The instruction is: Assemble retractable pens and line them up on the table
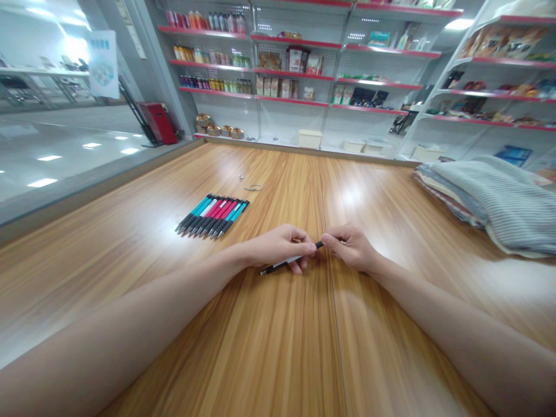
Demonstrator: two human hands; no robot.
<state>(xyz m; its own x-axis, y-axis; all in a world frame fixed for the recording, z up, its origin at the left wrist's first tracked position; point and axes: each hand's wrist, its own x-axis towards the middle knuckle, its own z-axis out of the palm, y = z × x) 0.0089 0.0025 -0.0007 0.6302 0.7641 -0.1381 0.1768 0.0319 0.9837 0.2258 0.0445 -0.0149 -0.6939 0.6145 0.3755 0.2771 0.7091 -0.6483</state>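
Note:
Over the middle of the wooden table (278,347), both my hands are closed on one pen (284,264) with a white barrel and black ends. My left hand (282,246) pinches its barrel between thumb and fingers. The pen's clicker end points down to the left. My right hand (351,248) grips the black part at the other end, and its fingers hide the tip. To the left lies a row of pens (212,215) side by side, teal, white and pink with black grips, their tips toward me.
Behind the pen row lie a thin pale loop (253,187) and a tiny shiny piece (241,176). Folded cloths (499,200) are piled at the table's right edge. Stocked shelves (295,69) stand beyond the far edge, and a red box (158,123) is on the floor at left.

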